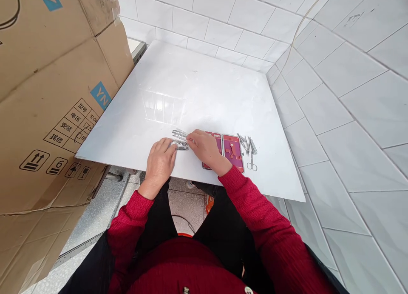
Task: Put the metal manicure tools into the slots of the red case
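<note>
On the near part of the white table [204, 94], a loose cluster of slender metal tools [179, 132] lies between the person's two hands, toward their far side. The left hand [161, 161] rests palm down to the near left of it, its fingers bent and slightly spread, the tips beside the left end of a small nail clipper [182, 148]; whether they touch or pinch anything cannot be told. The right hand [206, 148] reaches in from the right, thumb and fingers drawn together at the right ends of the tools and clipper; the fingertips partly cover the spot, so whether they grip a piece cannot be made out. Beneath and to the right of that hand, an open case [237, 163] with a red and purple lining lies flat, its left half partly hidden by the hand and wrist. Just right of the case sit more metal implements [244, 142], with a pair of scissors [251, 166] whose finger loops face near. Farther left stands a large cardboard box [63, 89], and a tiled wall [219, 11] closes the far side.
</note>
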Demonstrator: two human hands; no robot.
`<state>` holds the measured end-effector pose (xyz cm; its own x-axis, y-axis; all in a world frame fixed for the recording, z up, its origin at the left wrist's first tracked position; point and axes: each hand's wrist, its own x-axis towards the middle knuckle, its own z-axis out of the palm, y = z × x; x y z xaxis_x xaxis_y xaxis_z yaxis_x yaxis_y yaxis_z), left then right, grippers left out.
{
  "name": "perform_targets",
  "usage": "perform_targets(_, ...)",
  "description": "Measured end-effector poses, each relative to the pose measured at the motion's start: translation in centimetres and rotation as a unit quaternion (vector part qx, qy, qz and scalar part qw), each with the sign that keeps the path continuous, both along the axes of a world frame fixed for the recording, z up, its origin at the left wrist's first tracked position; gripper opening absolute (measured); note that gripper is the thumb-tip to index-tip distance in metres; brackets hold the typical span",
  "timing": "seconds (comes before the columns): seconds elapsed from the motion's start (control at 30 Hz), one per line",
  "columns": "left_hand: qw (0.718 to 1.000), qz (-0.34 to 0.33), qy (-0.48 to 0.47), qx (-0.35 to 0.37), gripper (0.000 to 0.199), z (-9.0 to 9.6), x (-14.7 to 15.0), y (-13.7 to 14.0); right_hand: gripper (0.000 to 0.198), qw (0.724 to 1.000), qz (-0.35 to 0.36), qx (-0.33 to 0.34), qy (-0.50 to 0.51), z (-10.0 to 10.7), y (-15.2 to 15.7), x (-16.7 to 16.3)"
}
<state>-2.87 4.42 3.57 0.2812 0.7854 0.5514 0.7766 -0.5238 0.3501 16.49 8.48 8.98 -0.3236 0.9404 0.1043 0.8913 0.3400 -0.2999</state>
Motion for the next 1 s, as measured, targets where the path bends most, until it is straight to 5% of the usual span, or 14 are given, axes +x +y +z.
perform_targets(0.63, 0.999, -0.029, 0.025, 0.005, 0.029, -0.55, -0.17, 0.23, 0.026, 0.997, -0.007, -0.02, -0.074, 0.11, 0.07, -0.09)
perform_targets(1.0, 0.999, -0.036, 0.006, -0.011, 0.028, 0.14, -0.12, 0.0, 0.023, 1.0, 0.004, -0.016, -0.02, 0.13, 0.64, -0.09)
